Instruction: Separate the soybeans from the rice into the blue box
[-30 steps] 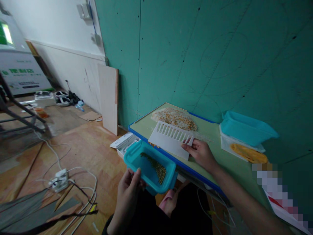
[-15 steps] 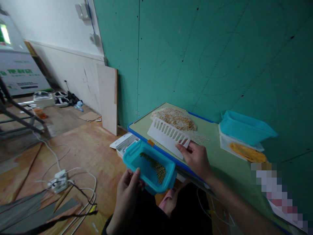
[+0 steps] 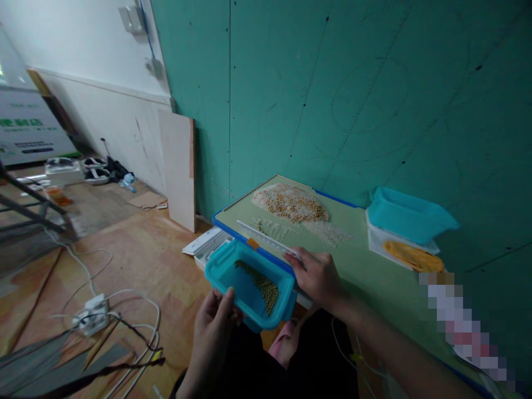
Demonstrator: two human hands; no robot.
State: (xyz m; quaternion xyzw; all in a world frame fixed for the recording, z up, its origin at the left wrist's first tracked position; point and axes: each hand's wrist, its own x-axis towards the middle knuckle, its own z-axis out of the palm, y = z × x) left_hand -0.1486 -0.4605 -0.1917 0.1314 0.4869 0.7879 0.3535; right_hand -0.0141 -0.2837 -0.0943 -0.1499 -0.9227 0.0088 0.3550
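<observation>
My left hand (image 3: 211,327) grips the near rim of a blue plastic tub (image 3: 220,257), thumb on top. A heap of small greenish beans (image 3: 268,291) lies along the right part of its floor. The tub is up against the table's front edge. My right hand (image 3: 318,280) holds a thin white slotted scraper (image 3: 266,237) by its right end. The scraper is nearly edge-on, just above the table's near edge. Behind it is a scatter of white grains with a few green beans (image 3: 261,226). Farther back lies a pile of pale grains and yellow beans (image 3: 291,203).
The green tabletop (image 3: 357,249) has a blue border and stands against a green wall. At its right are a second blue tub (image 3: 411,213) and a yellow cloth-like item (image 3: 413,256). A power strip (image 3: 93,316) and cables lie on the floor at left.
The scraper has tipped from showing its slotted face to nearly edge-on and come closer to the table's near edge. A small scatter of grains and green beans now shows behind it.
</observation>
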